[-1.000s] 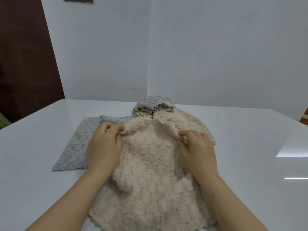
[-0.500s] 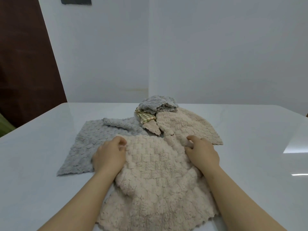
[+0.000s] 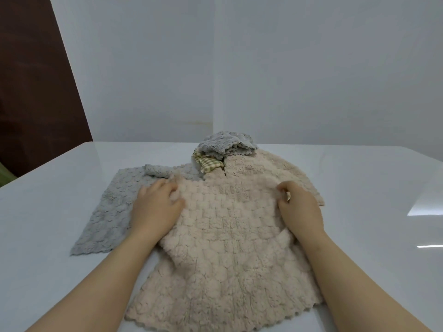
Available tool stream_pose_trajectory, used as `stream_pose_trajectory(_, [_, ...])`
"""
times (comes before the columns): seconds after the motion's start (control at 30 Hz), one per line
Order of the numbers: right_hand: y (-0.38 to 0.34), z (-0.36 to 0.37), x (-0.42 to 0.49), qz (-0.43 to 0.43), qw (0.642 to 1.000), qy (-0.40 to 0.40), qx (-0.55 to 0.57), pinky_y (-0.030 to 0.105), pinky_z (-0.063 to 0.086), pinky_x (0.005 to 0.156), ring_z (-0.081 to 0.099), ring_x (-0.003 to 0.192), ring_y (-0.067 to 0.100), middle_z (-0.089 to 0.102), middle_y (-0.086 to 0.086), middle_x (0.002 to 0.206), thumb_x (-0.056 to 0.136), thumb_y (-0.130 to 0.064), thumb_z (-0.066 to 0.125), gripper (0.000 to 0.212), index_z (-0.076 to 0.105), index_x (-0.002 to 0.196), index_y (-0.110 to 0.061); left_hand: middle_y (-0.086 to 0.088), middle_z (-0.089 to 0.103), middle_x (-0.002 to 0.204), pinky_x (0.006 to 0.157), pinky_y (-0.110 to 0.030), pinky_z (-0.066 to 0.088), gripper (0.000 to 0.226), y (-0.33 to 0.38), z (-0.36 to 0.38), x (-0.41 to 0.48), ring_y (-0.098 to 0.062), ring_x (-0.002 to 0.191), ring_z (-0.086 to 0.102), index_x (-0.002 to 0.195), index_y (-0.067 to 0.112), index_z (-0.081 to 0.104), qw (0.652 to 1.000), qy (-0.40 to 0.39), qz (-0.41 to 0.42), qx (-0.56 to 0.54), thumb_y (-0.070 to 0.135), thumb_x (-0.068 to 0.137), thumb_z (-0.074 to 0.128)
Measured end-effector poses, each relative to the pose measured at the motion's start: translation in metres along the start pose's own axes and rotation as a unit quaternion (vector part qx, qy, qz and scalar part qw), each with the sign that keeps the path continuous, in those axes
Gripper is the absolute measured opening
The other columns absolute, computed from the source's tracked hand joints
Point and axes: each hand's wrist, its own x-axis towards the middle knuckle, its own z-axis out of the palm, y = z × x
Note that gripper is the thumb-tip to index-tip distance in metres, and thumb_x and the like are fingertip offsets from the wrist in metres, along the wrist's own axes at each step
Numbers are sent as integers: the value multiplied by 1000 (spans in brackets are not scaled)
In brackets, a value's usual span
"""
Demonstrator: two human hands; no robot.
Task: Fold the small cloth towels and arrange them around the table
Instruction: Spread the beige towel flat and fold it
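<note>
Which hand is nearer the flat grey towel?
Left. The left hand overlaps the edge of the flat grey towel; the right hand grips the beige towel across from it, apart.

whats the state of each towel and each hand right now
front beige towel, doubled over on itself, lying on the table
left hand, grips its far left corner
right hand, pinches its far right corner
flat grey towel, spread unfolded, far edge rumpled
rear beige towel, unfolded, partly under the front one
checked cloth, crumpled
bunched grey towel, heaped on the checked cloth
</note>
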Motion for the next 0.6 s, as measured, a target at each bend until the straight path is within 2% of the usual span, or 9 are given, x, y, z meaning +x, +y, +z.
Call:
stream_pose_trajectory(0.07, [0, 1, -1, 1, 995, -57, -76, 35, 47, 78, 56, 101, 26, 66, 3, 100, 93, -20, 40, 25, 61, 106, -15, 2, 26, 151, 106, -37, 28, 43, 1, -1, -1, -30, 132, 26, 131, 25, 48, 995, -70, -33, 61, 41, 91, 45])
stream_pose_trajectory(0.1, [-2, -1, -3, 6, 995, -60, -80, 37, 47, 84, 55, 106, 27, 66, 5, 106, 93, -22, 40, 28, 62, 108, -14, 2, 20, 153, 107, -38, 27, 44, 1, -2, -2, -30, 134, 23, 131, 27, 48, 994, -78, -44, 65, 44, 91, 45])
stream_pose_trajectory(0.17, [-5, -5, -7, 7, 998, -33, -54, 38, 42, 95, 50, 117, 27, 60, 3, 125, 93, -23, 42, 31, 59, 118, -17, 0, 22, 152, 107, -37, 25, 41, 2, -5, -5, -30, 133, 22, 129, 28, 50, 997, -40, -48, 35, 41, 90, 47])
stream_pose_trajectory(0.23, [-7, -10, -12, -19, 998, 7, -55, 35, 34, 98, 45, 121, 25, 54, -1, 133, 93, -23, 45, 31, 57, 122, -19, -2, 37, 140, 103, -35, 27, 34, 3, -9, -11, -27, 127, 28, 121, 25, 57, 998, 39, -31, -24, 32, 89, 51])
stream_pose_trajectory(0.33, [-13, -18, -27, -63, 996, 48, -45, 31, 31, 92, 48, 111, 25, 59, 1, 121, 92, -21, 49, 24, 63, 111, -16, 1, 46, 106, 87, -27, 32, 20, 8, -14, -26, -21, 112, 41, 105, 20, 64, 987, 124, 18, -97, 23, 86, 58])
stream_pose_trajectory(0.43, [-17, -26, -47, -125, 989, 73, -22, 28, 32, 82, 52, 97, 25, 62, 3, 100, 88, -15, 56, 15, 66, 99, -11, 7, 40, 90, 64, -21, 36, 14, 14, -23, -50, -10, 82, 47, 98, 22, 60, 979, 137, 61, -141, 19, 84, 61])
stream_pose_trajectory(0.47, [-18, -29, -53, -139, 988, 60, -15, 26, 32, 79, 52, 91, 21, 59, 0, 92, 88, -16, 56, 13, 65, 96, -12, 9, 39, 86, 61, -19, 36, 17, 15, -24, -58, -5, 75, 44, 98, 25, 54, 977, 131, 71, -155, 18, 84, 60])
stream_pose_trajectory(0.53, [-17, -34, -65, -141, 990, 6, 16, 23, 33, 68, 47, 76, 12, 53, -8, 77, 89, -19, 55, 5, 59, 91, -18, 13, 37, 84, 61, -23, 39, 27, 13, -23, -76, -5, 68, 44, 100, 27, 43, 973, 102, 85, -186, 15, 83, 61])
stream_pose_trajectory(0.6, [-15, -40, -76, -98, 991, -52, 78, 25, 38, 61, 48, 65, 8, 52, -8, 65, 89, -20, 54, 6, 55, 84, -22, 14, 37, 85, 64, -27, 40, 30, 9, -23, -87, -8, 65, 45, 99, 27, 40, 973, 65, 91, -202, 12, 83, 60])
